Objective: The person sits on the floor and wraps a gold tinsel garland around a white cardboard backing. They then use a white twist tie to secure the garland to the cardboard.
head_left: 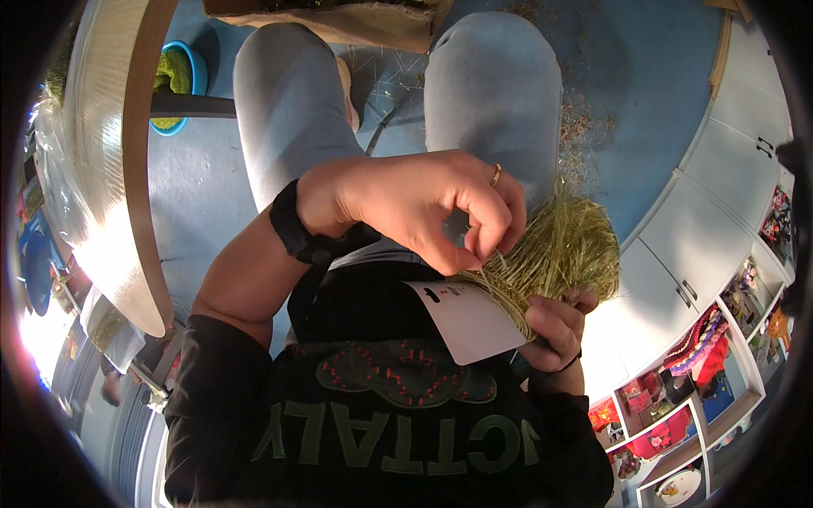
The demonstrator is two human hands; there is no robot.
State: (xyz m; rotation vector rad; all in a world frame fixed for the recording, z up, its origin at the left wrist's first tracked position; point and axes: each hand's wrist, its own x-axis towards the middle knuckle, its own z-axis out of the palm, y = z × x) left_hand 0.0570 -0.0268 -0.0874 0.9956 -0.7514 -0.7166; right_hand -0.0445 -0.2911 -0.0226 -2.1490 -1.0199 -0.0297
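Note:
My left hand [444, 209], with a ring and a dark wristband, reaches across my lap. Its thumb and index finger pinch a thin strand at the gathered end of a bundle of gold-green tinsel [571, 247]. My right hand [559, 324] grips the bundle's lower side, its fingers partly hidden behind the strands. The loose tinsel fans out toward the upper right, over my right thigh. A white header card [470, 320] with a dark hang slot and small print lies against the gathered end, its free corner toward my chest.
A pale table edge [136, 159] curves along the left. Beyond it, a blue basin [199, 70] holds green material. A cardboard box [381, 28] stands ahead of my knees. Tinsel scraps [581, 133] litter the blue floor. White cabinets [698, 235] and filled shelves line the right.

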